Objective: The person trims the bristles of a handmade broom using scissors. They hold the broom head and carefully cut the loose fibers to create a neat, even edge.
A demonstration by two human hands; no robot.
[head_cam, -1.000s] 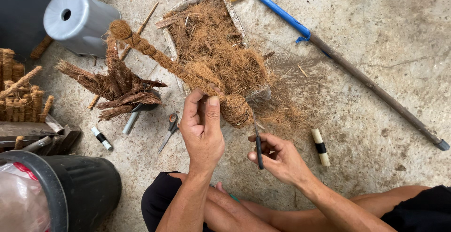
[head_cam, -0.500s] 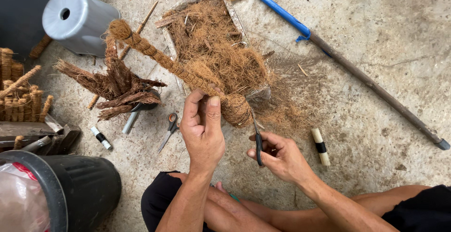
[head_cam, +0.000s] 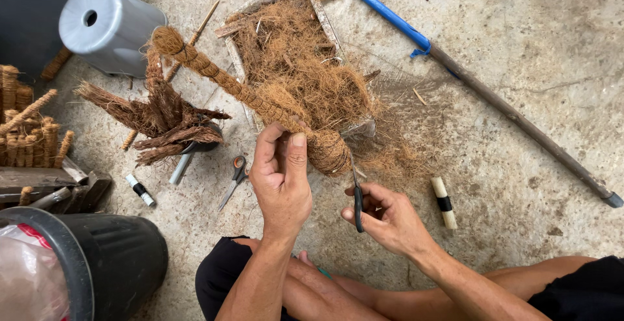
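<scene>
Coir pole: brown coconut fibre wound tight with cord, the coir-wrapped pole [head_cam: 260, 103] runs slanting from upper left down to the hands, its lower end thick and bulbous.
Left hand: the left hand [head_cam: 281, 178] closes around the pole near that fat end, thumb up along it, fingers [head_cam: 265, 148] curled behind; what they pinch is hidden.
Right hand: the right hand [head_cam: 387, 217] is closed through the handles of the black scissors [head_cam: 356, 194], blades pointing up at the wrapped end; the tips vanish into the fibre, so whether the blades are parted is hard to say.
Loose fibre: a heap of loose coir [head_cam: 299, 67] fills a shallow wooden tray [head_cam: 318, 9] right behind the pole, covering most of the tray.
Floor: on the concrete floor [head_cam: 520, 48] lie a second pair of scissors [head_cam: 235, 179], a long-handled tool [head_cam: 468, 77] with its head cut off at the top edge, and a small banded roll [head_cam: 444, 202].
Left edge: a black bin [head_cam: 110, 262] and an upturned grey bucket [head_cam: 107, 29], both partly out of frame.
</scene>
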